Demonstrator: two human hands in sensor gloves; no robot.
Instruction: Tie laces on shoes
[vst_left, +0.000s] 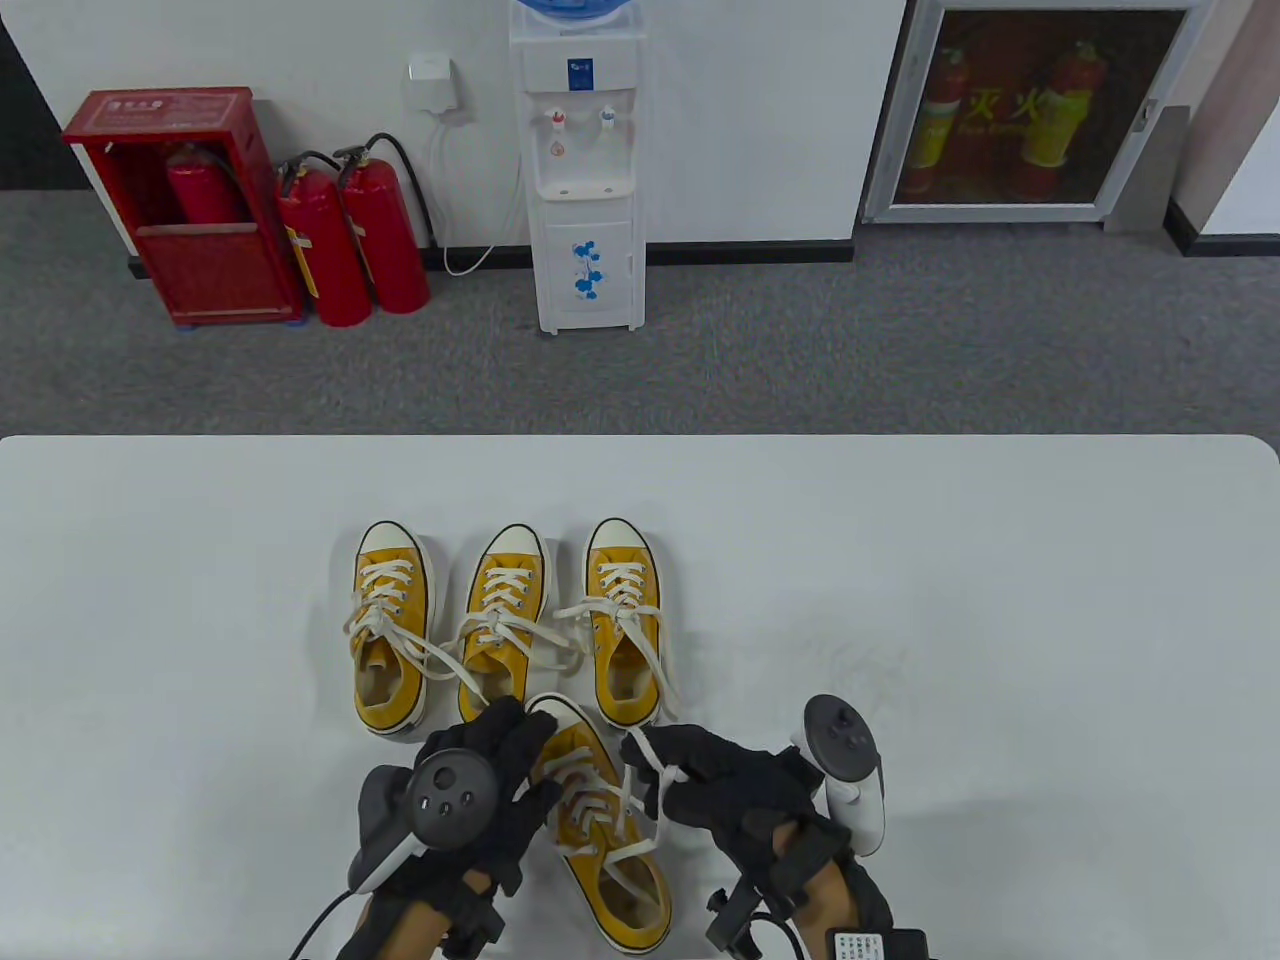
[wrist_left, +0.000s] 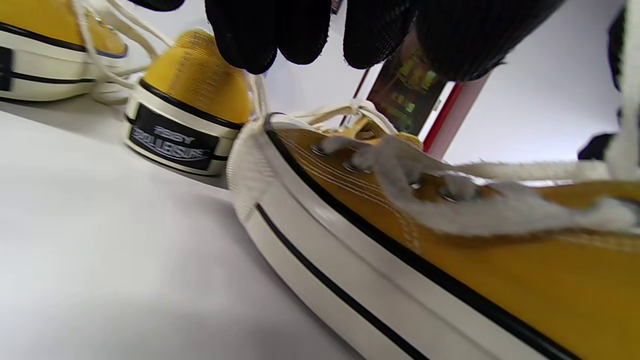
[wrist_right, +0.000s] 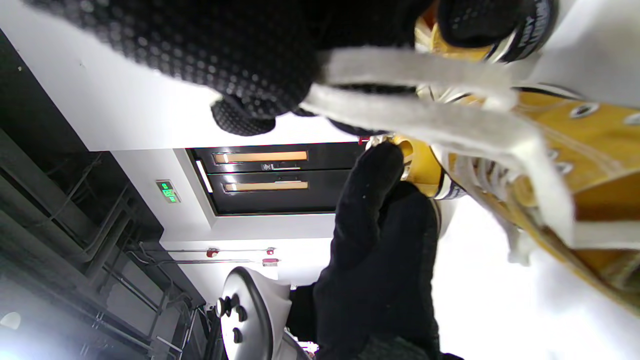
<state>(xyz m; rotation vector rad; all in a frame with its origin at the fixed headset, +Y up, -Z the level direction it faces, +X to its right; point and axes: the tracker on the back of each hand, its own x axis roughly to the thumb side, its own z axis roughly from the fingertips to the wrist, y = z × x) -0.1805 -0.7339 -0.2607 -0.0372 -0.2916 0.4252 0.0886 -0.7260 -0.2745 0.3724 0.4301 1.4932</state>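
1. The near shoe (vst_left: 610, 850) lies at 6 o'clock on the tabletop (vst_left: 1000, 600), its heel close to the near edge; bare surface spreads toward 3 o'clock.
2. Three more shoes (vst_left: 500, 620) stand in a row just beyond it.
3. The right hand (vst_left: 730, 785) pinches a white lace (vst_left: 650, 765), shown closer in the right wrist view.
4. The left hand (vst_left: 490, 790) rests fingers extended on the toe cap; the tracker hides its palm.

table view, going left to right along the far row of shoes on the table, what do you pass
Yellow canvas sneaker with loose white laces on the left → middle yellow canvas sneaker with a white toe cap → right yellow canvas sneaker, its laces trailing out. The fourth yellow sneaker lies nearer, between the hands.
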